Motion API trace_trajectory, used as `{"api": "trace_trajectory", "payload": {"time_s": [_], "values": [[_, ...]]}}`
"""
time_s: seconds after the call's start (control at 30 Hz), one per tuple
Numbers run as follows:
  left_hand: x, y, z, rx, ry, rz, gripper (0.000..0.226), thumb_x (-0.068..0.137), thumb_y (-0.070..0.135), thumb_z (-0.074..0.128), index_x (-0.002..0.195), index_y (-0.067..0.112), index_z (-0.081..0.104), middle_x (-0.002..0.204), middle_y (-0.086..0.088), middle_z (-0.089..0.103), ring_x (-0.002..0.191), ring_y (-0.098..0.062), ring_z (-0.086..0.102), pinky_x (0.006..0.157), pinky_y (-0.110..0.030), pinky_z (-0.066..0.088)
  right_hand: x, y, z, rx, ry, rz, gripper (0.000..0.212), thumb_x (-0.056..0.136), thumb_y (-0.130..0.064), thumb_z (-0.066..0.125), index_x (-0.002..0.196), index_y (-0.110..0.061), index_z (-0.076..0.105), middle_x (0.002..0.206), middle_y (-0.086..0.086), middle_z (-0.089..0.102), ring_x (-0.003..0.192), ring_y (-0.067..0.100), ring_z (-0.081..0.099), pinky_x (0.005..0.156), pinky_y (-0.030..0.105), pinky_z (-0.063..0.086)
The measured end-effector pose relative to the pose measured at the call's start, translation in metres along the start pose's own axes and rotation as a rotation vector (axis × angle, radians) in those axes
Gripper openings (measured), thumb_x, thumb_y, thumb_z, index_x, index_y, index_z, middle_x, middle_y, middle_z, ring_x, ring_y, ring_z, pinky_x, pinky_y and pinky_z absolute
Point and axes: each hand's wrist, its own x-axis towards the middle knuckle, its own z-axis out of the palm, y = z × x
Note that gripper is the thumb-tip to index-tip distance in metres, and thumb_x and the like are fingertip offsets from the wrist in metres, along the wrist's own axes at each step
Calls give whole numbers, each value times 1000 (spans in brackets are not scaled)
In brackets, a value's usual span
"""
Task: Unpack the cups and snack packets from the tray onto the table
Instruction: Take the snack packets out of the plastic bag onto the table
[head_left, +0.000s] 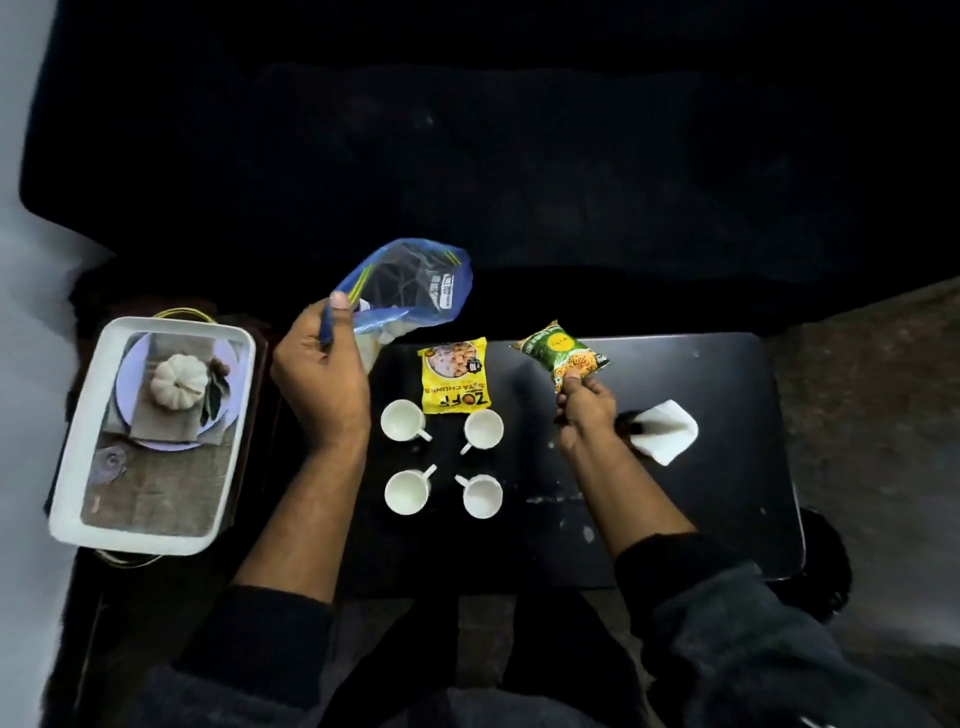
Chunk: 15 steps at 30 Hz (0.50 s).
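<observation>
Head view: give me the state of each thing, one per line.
Left hand: holds zip bag, lifted.
Right hand: holds green packet, lifted.
Zip bag: clear with blue edges, raised off the table.
Green packet: sealed, in the air.
Yellow packet: flat on table.
Four cups: upright, empty, on table.
Tray: left of table, no cups or packets in it.
Tissue: crumpled on table.

The green packet (560, 352) is being partly covered by the right hand's fingers (571, 375); its print is being blurred beyond reading.
</observation>
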Motion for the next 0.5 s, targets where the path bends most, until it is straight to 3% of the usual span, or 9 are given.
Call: {"api": "trace_trajectory", "payload": {"time_s": [0.07, 0.13, 0.2, 0.27, 0.33, 0.4, 0.5], "values": [[-4, -2, 7, 17, -13, 26, 19, 101, 32, 58, 91, 24, 72, 66, 17, 61, 62, 9, 58, 65, -19, 46, 20, 14, 2, -33, 45, 29, 34, 100, -17, 60, 129, -2, 53, 66, 3, 49, 30, 2, 38, 32, 13, 28], [-7, -3, 11, 19, -32, 42, 19, 102, 30, 57, 92, 22, 72, 67, 17, 63, 64, 9, 59, 66, -17, 47, 29, 19, 6, -71, 71, 27, 33, 99, -19, 59, 129, -6, 55, 74, 7, 56, 39, 8, 44, 34, 15, 31], [-6, -13, 15, 9, -46, 29, 24, 101, 34, 57, 93, 19, 74, 69, 14, 66, 68, 5, 62, 68, -26, 54, 37, 19, 7, -241, 123, -59, 32, 99, -19, 56, 130, -11, 57, 96, 9, 64, 68, 19, 56, 49, 23, 41], [-4, -22, 14, -12, -62, 3, 31, 99, 43, 59, 95, 18, 76, 74, 5, 70, 74, -10, 67, 74, -44, 61, 42, 14, 4, -569, 135, -247, 30, 99, -17, 50, 127, -16, 60, 109, 9, 67, 91, 25, 60, 66, 25, 40], [-4, -30, 11, -23, -69, -3, 33, 98, 50, 59, 95, 22, 77, 75, -4, 69, 75, -22, 66, 76, -58, 59, 50, 7, 2, -927, 57, -448, 31, 99, -15, 46, 125, -20, 62, 114, 12, 70, 102, 32, 64, 75, 30, 44], [-4, -33, 10, -32, -69, 5, 30, 98, 50, 59, 92, 26, 76, 73, -2, 68, 74, -23, 65, 75, -61, 58, 62, 3, 6, -1212, -41, -562, 33, 97, -9, 49, 124, -19, 64, 119, 16, 70, 109, 35, 65, 84, 38, 51], [-3, -36, 9, -54, -79, -11, 23, 99, 46, 59, 92, 33, 76, 82, 1, 75, 80, -31, 73, 78, -60, 59, 83, 2, 22, -1421, -190, -501, 28, 98, -4, 52, 122, -9, 66, 122, 18, 68, 112, 33, 64, 91, 37, 52]]}}
